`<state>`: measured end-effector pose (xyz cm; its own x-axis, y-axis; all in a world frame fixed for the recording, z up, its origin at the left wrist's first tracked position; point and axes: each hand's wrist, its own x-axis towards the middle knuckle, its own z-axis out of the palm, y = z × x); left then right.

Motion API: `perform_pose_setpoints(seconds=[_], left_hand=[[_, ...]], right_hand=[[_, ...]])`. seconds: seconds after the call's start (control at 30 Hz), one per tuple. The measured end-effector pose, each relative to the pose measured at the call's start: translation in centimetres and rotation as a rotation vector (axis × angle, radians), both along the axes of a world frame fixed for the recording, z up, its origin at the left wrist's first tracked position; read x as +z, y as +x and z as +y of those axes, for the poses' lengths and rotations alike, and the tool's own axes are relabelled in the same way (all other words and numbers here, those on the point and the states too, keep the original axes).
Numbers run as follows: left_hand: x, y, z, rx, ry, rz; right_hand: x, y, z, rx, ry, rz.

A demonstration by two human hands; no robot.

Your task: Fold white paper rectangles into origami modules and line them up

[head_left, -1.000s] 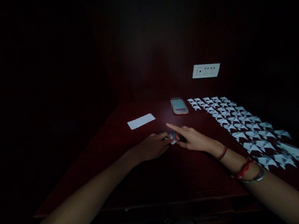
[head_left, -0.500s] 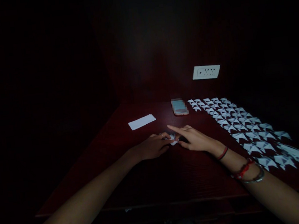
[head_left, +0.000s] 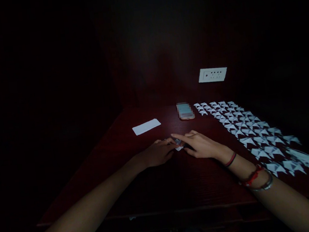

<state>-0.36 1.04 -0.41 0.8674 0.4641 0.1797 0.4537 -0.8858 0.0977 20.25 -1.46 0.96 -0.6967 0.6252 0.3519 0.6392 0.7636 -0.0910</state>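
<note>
A small folded piece of white paper lies on the dark red table, between my two hands and partly covered by their fingers. My left hand, with a ring on one finger, closes its fingertips on the paper's left side. From the right, my right hand holds the paper's other side, its index finger stretched out over the top. Red bands and a metal bangle circle the right wrist. How the paper is folded under the fingers is too small to make out.
A stack of white paper strips lies beyond my left hand. Farther back is a phone. Rows of folded white paper shapes cover the table's right side, with a bundle of strips beside them. A socket plate is on the wall.
My right index finger has come down slightly and to the left, over the folded paper. Both hands stay at the same spot; the other things have not moved.
</note>
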Motion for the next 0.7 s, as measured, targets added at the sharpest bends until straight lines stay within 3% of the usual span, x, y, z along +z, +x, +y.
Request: perform_pose_setpoints(seconds=[0.27, 0.5, 0.7], left_hand=[[-0.4, -0.1, 0.1, 0.029, 0.032, 0.005], [-0.2, -0.1, 0.2, 0.017, 0.046, -0.051], [0.4, 0.1, 0.7, -0.017, 0.054, -0.065]], right_hand=[[0.3, 0.4, -0.4, -0.017, 0.003, -0.07], [0.4, 1.2, 0.0, -0.038, -0.041, 0.138], [-0.2, 0.8, 0.7, 0.022, -0.108, 0.161]])
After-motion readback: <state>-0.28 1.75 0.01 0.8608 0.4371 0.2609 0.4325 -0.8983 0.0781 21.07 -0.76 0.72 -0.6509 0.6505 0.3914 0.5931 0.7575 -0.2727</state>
